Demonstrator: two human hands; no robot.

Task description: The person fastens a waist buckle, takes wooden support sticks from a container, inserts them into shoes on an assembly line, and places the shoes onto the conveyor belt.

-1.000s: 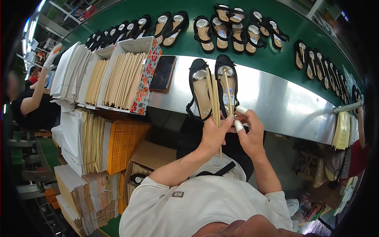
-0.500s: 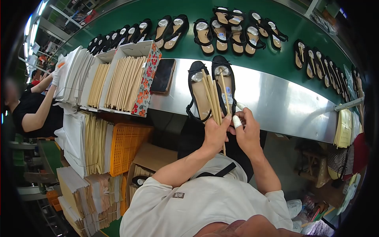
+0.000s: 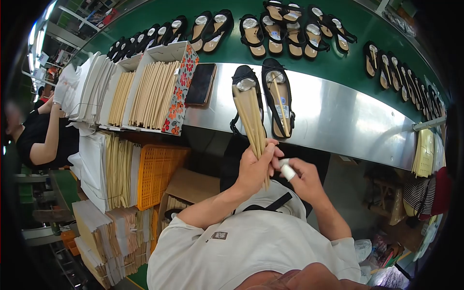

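Observation:
My left hand is closed around a bundle of thin wooden sticks, whose upper ends overlap the left black sandal. Beside it on the metal table edge lies the right black sandal, a single stick lying lengthwise on its insole. Silvery padding shows in the toes of both. My right hand is close to the left fingers, below the right sandal. White covers sit on two of its fingertips, which are bent close together and slightly blurred; whatever is between them is hidden.
Boxes of sticks and a dark phone lie left of the sandals. Further sandals stand in rows across the green surface. Paper stacks and an orange crate are at left, near another person's arm.
My right hand has moved down from the right sandal toward my left hand. The stick now lies on that sandal's insole, free of my hands. The bundle has shifted slightly left and down.

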